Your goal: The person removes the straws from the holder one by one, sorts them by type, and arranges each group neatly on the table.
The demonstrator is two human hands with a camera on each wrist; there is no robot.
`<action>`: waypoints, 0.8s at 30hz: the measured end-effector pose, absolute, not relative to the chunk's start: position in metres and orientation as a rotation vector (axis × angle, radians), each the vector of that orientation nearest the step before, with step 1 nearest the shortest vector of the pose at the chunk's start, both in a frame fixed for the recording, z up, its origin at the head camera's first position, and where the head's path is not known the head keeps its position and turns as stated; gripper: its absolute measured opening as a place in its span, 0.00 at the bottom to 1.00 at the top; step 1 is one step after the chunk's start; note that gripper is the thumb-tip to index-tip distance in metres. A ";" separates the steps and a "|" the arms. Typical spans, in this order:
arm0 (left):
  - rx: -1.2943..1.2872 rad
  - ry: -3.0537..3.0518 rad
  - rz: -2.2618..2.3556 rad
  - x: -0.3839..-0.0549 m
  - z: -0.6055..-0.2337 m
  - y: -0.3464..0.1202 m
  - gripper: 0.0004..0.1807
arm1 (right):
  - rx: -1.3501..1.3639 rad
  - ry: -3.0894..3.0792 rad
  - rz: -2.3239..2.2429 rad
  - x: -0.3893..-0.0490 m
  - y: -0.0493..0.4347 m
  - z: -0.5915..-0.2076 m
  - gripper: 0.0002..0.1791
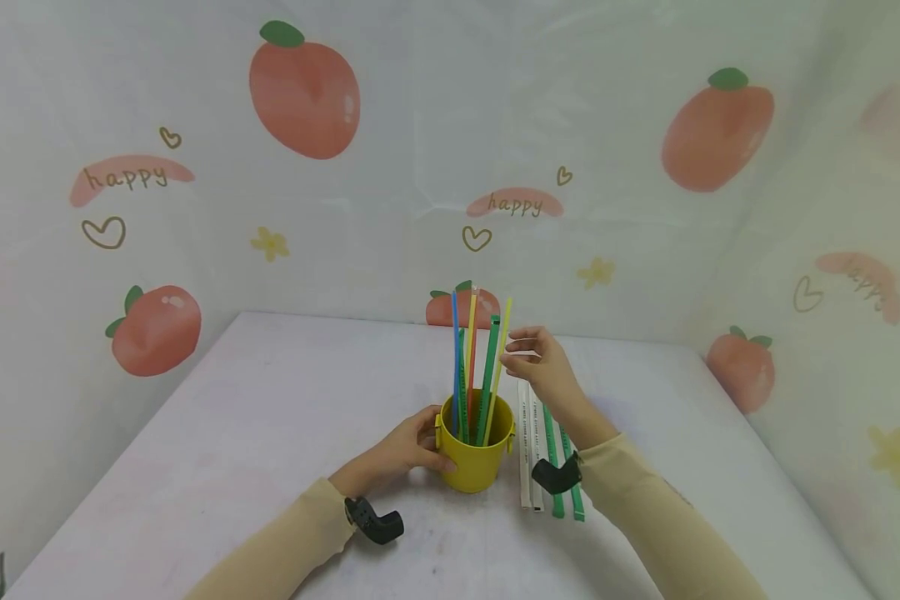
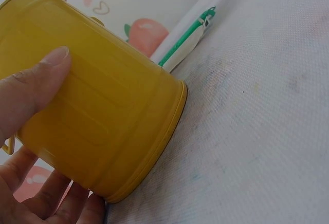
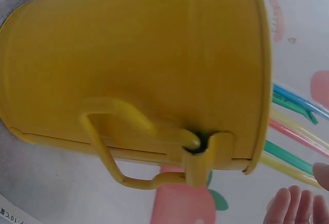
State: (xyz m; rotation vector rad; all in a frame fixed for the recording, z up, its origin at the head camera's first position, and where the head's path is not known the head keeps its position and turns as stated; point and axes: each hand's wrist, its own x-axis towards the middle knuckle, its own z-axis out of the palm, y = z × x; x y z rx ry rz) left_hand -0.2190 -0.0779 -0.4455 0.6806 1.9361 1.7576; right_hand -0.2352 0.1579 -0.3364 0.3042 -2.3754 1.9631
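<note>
A small yellow metal bucket (image 1: 471,468) stands upright on the table. My left hand (image 1: 408,443) grips its left side, with the thumb (image 2: 43,77) on the near wall and the fingers (image 2: 54,196) around the far side. Several long straws rise out of the bucket: a blue straw (image 1: 455,350), green-wrapped straws (image 1: 489,362), a red straw (image 1: 472,354) and yellow straws (image 1: 504,333). Beside the upper part of the rightmost yellow straw is my right hand (image 1: 543,367), fingers loosely bent, with a gap between thumb and fingertips (image 3: 280,203) in the right wrist view.
Right of the bucket, white-wrapped straws (image 1: 525,450) and green-wrapped straws (image 1: 552,458) lie side by side, partly under my right forearm. A looped handle (image 3: 139,183) hangs from the bucket's side. Behind the table (image 1: 270,400) hangs a fruit-printed backdrop (image 1: 390,233).
</note>
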 end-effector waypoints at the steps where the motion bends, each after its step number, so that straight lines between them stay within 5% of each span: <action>1: 0.684 1.935 1.757 -0.219 -0.446 -0.078 0.39 | 0.310 -2.379 1.969 -0.236 0.157 -0.338 0.24; 24: 0.664 1.953 1.737 -0.219 -0.450 -0.080 0.40 | 0.396 -2.440 2.086 -0.240 0.147 -0.346 0.24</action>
